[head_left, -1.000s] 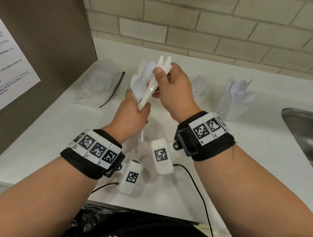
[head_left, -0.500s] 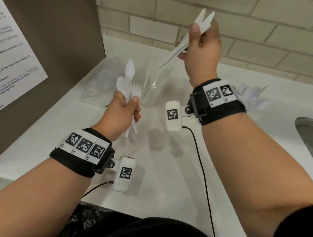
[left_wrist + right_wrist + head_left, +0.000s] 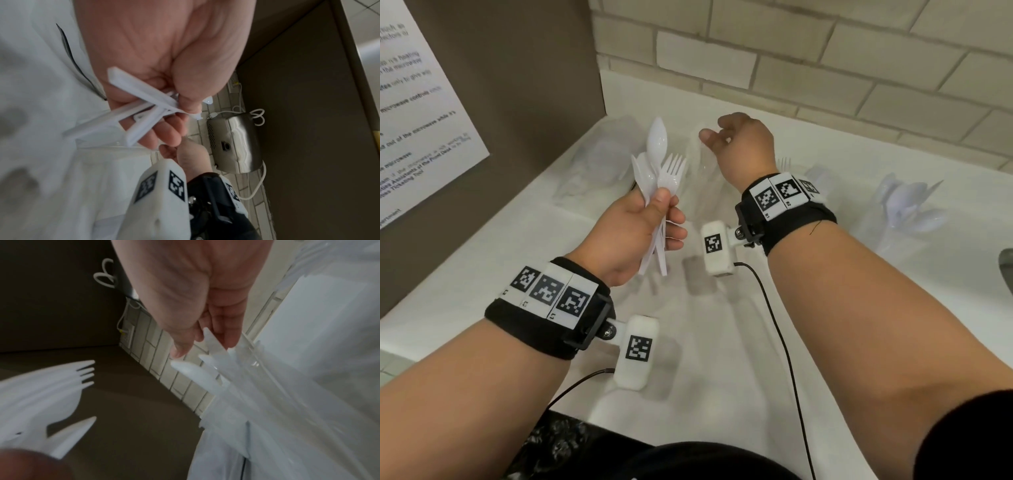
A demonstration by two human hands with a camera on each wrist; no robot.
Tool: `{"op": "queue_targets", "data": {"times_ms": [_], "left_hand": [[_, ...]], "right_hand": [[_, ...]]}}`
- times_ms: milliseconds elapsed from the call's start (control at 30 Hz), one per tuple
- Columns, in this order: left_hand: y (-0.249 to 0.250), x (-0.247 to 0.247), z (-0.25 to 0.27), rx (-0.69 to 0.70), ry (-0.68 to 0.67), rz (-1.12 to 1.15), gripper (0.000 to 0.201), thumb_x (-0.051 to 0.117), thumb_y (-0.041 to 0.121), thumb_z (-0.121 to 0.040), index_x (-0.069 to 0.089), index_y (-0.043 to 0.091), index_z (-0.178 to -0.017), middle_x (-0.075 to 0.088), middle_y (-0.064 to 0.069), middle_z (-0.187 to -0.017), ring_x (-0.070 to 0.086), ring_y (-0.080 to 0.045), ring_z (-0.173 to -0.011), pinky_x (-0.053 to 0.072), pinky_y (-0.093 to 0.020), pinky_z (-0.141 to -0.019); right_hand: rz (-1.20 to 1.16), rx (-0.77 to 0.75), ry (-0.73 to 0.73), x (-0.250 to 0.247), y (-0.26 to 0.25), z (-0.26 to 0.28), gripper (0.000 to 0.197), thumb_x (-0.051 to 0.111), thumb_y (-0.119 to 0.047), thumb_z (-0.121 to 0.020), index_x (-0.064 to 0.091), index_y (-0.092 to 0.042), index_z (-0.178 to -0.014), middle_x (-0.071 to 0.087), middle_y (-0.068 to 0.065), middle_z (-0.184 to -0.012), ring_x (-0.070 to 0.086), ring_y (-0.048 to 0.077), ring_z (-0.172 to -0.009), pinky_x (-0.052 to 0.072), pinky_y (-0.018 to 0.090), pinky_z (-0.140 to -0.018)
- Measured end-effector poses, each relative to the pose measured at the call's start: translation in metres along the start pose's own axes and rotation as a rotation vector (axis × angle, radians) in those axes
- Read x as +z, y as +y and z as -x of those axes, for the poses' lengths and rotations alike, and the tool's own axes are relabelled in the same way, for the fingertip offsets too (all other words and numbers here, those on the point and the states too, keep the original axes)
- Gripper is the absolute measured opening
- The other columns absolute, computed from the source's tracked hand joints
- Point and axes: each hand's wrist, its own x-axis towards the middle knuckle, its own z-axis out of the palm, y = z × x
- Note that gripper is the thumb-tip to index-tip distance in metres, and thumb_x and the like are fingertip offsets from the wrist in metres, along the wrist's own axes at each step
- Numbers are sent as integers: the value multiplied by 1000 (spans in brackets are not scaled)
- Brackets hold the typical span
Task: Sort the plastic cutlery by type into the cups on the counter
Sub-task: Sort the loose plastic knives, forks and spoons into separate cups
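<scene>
White notice [image 3: 421,113] on brown panel at left, print mostly blurred, legible fragments "microwave", "out of the microwave while it's", "Assistants at the Front Desk", square black-and-white coded tags on wristbands [image 3: 551,291], no readable lettering

White plastic cutlery [image 3: 658,178], smooth, slight gloss. Clear glossy plastic cups [image 3: 904,212]. Desk [image 3: 722,342] smooth matt white. Wall [image 3: 808,58] matt brick. Wristbands [image 3: 530,325] black cloth. Brushed metal box [image 3: 236,142].
</scene>
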Motion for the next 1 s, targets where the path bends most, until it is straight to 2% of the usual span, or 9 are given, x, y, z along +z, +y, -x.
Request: {"op": "queue_targets", "data": {"times_ms": [100,167,300,433,567,733,800,900,1000], "left_hand": [[0,6,0,5,8,-16,26,41,31,-102,55,11,-92,61,0,-72,64,-19,-67,58,-34,-72],[0,11,-1,5,10,-23,28,41,33,-101,56,12,-90,61,-1,-72,64,-19,-67,57,-34,-73],[0,22,-3,-3,14,-15,29,42,35,-101,56,12,-90,60,-3,-74,64,-19,-67,57,-35,-72],[-3,29,-5,6,-16,-98,30,42,37,-100,57,13,-94,60,-2,-76,62,-15,-61,54,-35,-68],[-6,35,-4,-25,-45,-69,34,40,39,-100,61,12,-97,61,-2,-77,61,-14,-61,54,-32,-67],[-9,41,1,-90,-77,57,30,39,27,-102,61,9,-91,62,-3,-73,63,-17,-62,57,-34,-69],[-9,42,1,-102,-87,44,29,39,27,-103,60,11,-91,60,0,-70,58,-13,-56,55,-29,-61],[-10,45,1,-107,-126,60,25,38,27,-103,59,14,-98,50,2,-67,43,-9,-50,41,-24,-53],[-9,48,4,-22,-146,-165,20,40,28,-102,54,16,-109,45,4,-74,40,-9,-58,39,-25,-59]], "right_hand": [[75,-82,58,-11,-1,10,36,51,-37,-97,63,-13,-120,65,2,-120,59,17,-111,38,19,-86],[58,-116,70,-17,-3,21,34,46,-35,-99,67,-9,-104,68,2,-98,61,20,-96,40,22,-76],[-160,-61,11,-20,-1,49,43,46,-38,-98,67,0,-96,70,15,-89,67,28,-80,55,45,-77],[-352,-34,-162,-24,2,78,43,62,-38,-90,65,4,-86,63,8,-71,61,17,-61,53,33,-60],[-391,4,-177,-28,9,89,51,62,-35,-91,58,15,-85,64,19,-71,57,14,-56,48,31,-57],[-614,163,-114,-45,14,89,32,50,-34,-98,60,-5,-90,73,3,-82,59,15,-64,48,31,-62],[-617,142,-117,-50,15,90,27,48,-32,-99,57,-9,-88,73,2,-81,61,16,-65,50,32,-63],[-709,124,-61,-51,13,94,26,39,-30,-103,52,-13,-89,60,4,-68,59,19,-56,53,34,-59],[-744,129,74,-49,16,91,29,30,-31,-105,50,-14,-91,43,3,-62,45,17,-44,43,28,-46]]}}
